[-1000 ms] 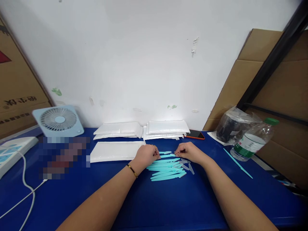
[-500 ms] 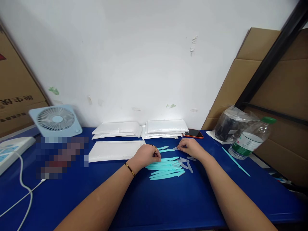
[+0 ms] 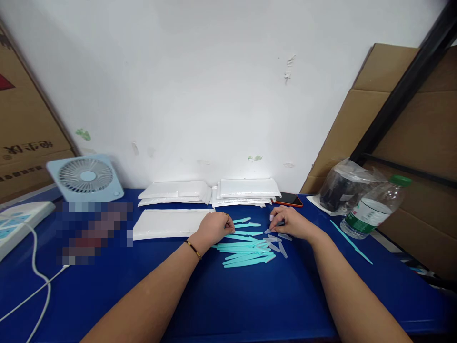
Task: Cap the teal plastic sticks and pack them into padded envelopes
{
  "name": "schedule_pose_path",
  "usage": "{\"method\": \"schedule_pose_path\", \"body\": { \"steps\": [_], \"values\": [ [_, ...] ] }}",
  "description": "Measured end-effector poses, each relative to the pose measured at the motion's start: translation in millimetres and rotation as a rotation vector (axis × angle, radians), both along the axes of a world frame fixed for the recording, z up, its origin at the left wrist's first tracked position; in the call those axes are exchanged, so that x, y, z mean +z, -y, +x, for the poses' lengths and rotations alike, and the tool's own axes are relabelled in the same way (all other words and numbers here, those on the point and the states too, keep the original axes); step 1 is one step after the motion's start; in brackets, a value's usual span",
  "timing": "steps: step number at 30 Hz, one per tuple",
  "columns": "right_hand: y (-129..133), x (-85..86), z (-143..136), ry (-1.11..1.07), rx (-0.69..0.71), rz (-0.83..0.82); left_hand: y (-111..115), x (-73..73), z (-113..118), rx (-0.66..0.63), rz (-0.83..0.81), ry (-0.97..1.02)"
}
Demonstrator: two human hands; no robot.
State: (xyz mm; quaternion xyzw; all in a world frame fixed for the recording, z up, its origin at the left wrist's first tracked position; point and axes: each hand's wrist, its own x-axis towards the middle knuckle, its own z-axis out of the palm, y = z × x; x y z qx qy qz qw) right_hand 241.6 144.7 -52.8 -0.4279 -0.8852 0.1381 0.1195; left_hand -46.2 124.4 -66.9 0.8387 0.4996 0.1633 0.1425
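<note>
My left hand (image 3: 215, 226) pinches the handle end of a turquoise eyebrow razor (image 3: 248, 233), whose blade end points right. Facing it, my right hand (image 3: 291, 222) is closed with its fingertips on a small clear plastic cap (image 3: 268, 231); the fingers partly hide it. Just beyond the held razor lie two more turquoise razors (image 3: 247, 225), blade ends to the right. Nearer to me is a loose pile of several turquoise razors (image 3: 246, 256). Several clear caps (image 3: 283, 249) are scattered at the right of this pile.
White padded packets (image 3: 174, 191) and another stack (image 3: 248, 188) stand along the wall, with one packet (image 3: 167, 224) in front. Rightward are a phone (image 3: 291, 200), a bottle (image 3: 369, 212), a bagged dark item (image 3: 333, 190) and a lone razor (image 3: 352, 242). A fan (image 3: 85, 177) and power strip (image 3: 24, 221) stand left.
My left hand has shifted slightly away from me and left, with the razor. My right hand has drawn back nearer and a little right. The camera view has shifted slightly.
</note>
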Motion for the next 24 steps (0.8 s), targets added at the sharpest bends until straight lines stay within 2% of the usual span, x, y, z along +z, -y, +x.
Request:
{"method": "schedule_pose_path", "body": {
  "steps": [3,10,14,19,21,24],
  "values": [
    [0,-1.3,-3,-0.009,0.001,0.018,-1,-0.9,0,0.027,0.017,-0.012],
    [1,-10.0,-34,-0.099,0.029,0.07,-4,-4.3,6,0.043,0.049,-0.029],
    [3,-2.1,-18,-0.199,0.023,-0.025,0,3.4,2,0.036,0.095,0.005],
    [9,8.9,3,-0.148,0.122,-0.313,6,9.7,-4,-0.135,-0.005,0.011],
    [9,7.3,2,-0.123,0.095,-0.316,6,7.6,-3,-0.126,-0.005,-0.028],
    [7,2.0,-2,-0.104,-0.039,-0.24,5,3.7,0,-0.067,0.01,-0.037]
  ]
}}
